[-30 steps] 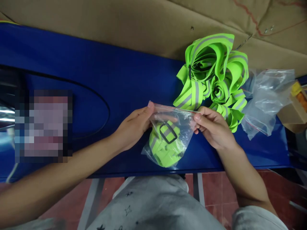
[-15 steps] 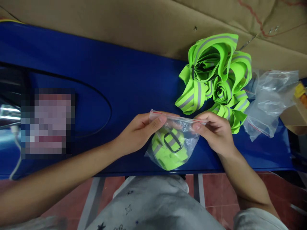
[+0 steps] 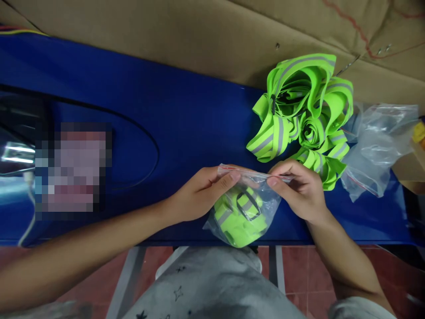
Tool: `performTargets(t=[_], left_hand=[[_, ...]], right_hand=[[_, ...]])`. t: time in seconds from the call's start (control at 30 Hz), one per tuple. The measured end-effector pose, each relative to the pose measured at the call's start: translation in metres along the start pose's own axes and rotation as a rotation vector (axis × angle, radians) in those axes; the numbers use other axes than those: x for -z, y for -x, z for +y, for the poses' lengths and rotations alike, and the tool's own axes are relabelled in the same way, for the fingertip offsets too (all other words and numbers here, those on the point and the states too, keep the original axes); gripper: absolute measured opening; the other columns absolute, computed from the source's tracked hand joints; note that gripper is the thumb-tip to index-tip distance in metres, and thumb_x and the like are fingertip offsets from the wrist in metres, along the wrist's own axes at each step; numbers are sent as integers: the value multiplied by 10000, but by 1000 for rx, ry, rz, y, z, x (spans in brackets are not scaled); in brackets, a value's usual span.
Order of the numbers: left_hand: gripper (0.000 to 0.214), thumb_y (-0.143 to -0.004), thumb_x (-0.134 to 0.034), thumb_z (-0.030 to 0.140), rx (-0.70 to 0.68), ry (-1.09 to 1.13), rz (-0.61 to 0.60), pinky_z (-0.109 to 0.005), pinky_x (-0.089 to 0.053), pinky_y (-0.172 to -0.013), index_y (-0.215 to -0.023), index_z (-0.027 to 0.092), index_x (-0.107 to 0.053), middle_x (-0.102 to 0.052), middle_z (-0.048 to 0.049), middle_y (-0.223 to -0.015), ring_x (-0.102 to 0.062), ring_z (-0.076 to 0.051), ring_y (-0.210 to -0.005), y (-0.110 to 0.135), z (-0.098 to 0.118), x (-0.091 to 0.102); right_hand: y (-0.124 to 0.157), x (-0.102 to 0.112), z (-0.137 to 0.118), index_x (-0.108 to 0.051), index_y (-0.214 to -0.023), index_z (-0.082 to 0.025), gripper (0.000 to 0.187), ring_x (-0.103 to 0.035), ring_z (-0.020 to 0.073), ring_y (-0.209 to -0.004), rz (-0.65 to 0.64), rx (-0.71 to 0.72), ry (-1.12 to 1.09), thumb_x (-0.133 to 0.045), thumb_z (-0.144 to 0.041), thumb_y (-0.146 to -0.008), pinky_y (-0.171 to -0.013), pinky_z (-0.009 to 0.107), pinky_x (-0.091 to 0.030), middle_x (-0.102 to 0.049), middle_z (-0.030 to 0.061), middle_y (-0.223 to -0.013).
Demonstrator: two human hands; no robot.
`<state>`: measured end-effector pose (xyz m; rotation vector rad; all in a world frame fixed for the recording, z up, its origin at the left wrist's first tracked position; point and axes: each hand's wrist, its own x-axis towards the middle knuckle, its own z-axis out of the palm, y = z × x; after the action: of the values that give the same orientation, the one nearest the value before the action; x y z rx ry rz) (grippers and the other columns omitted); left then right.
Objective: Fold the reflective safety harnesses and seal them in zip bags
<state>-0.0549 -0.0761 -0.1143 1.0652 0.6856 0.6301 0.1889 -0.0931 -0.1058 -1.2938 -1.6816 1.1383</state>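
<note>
A clear zip bag (image 3: 262,199) with a red seal line hangs just above the near edge of the blue table (image 3: 186,119). Inside it sits a folded neon green reflective strap (image 3: 237,219) with a black buckle. My left hand (image 3: 202,192) pinches the bag's top strip at its left end. At the right end of the same strip my right hand (image 3: 300,190) pinches it between thumb and fingers. Both hands are closed on the bag's mouth.
A loose heap of neon green reflective straps (image 3: 302,110) lies behind my right hand. Several empty clear bags (image 3: 375,146) lie to its right, beside a cardboard box (image 3: 408,166). Brown cardboard (image 3: 199,40) lines the far side. A blurred patch covers something at the left.
My left thumb has slid rightwards along the bag's top strip, toward my right hand. The bag has sunk slightly toward the table edge.
</note>
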Motion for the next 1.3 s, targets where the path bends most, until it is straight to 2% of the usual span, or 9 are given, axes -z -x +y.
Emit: performTargets(t=[0.17, 0.33, 0.53, 0.63, 0.83, 1.03, 1.17, 1.3], left_hand=[[373, -1065, -504, 422, 5, -38, -11, -247, -561, -1013, -1249, 218, -757, -776, -52, -1230, -730, -174, -1144, 1, -3, -1], [362, -1069, -495, 397, 3, -60, -47, -254, -532, -1059, -1275, 221, -734, -751, -55, -1295, -702, -172, -1221, 3, -10, -2], [392, -923, -734, 360, 48, -28, -33, -314, -589, -943, -1273, 181, -724, -765, -89, -1256, -734, -225, -1121, 2, -10, -3], [324, -954, -692, 358, 78, -51, -66, -275, -575, -862, -1215, 176, -751, -790, -74, -1154, -741, -202, -1027, 1, -10, -2], [300, -1003, -598, 382, 68, -194, -153, -247, -538, -765, -1125, 170, -771, -776, -49, -1001, -713, -188, -924, 4, -9, 0], [297, -1010, -567, 364, 86, -215, -162, -226, -485, -696, -1105, 151, -751, -747, -48, -979, -633, -147, -826, 4, -5, -2], [299, -1024, -544, 378, 76, -241, -209, -207, -419, -641, -1051, 142, -726, -668, -10, -846, -539, -108, -717, 5, -7, -1], [325, -1030, -532, 408, 77, -319, -275, -206, -362, -600, -926, 146, -694, -561, 22, -744, -471, -93, -654, 6, -10, 1]], right_hand=[[-1, 2, 1, -699, -947, -220, 112, -637, 112, -722, -83, -4, 34, -734, -326, -935, -643, 215, -523, -699, 12, -852], [-1, 2, -1, -694, -897, -219, 75, -626, 90, -677, -143, 32, 68, -718, -272, -944, -615, 191, -506, -697, -5, -809], [0, -2, -5, -680, -930, -219, 73, -627, 97, -684, -96, 40, 163, -685, -281, -968, -625, 205, -510, -696, 1, -814], [-1, 0, -6, -676, -920, -220, 64, -638, 96, -706, -101, 59, 159, -694, -266, -961, -644, 201, -515, -701, -2, -826], [-4, 4, -8, -694, -940, -219, 59, -645, 106, -718, -237, 81, 153, -727, -266, -931, -659, 221, -515, -714, 5, -851], [-2, 0, -11, -657, -897, -216, 89, -627, 98, -678, -232, 92, 169, -701, -275, -946, -625, 220, -491, -694, -1, -807], [-3, 2, -9, -651, -935, -210, 61, -618, 88, -704, -288, 114, 168, -693, -251, -951, -656, 215, -491, -679, -9, -828], [-3, 2, -8, -678, -1001, -208, 66, -632, 93, -746, -401, 51, 102, -689, -255, -956, -690, 215, -505, -694, -8, -866]])
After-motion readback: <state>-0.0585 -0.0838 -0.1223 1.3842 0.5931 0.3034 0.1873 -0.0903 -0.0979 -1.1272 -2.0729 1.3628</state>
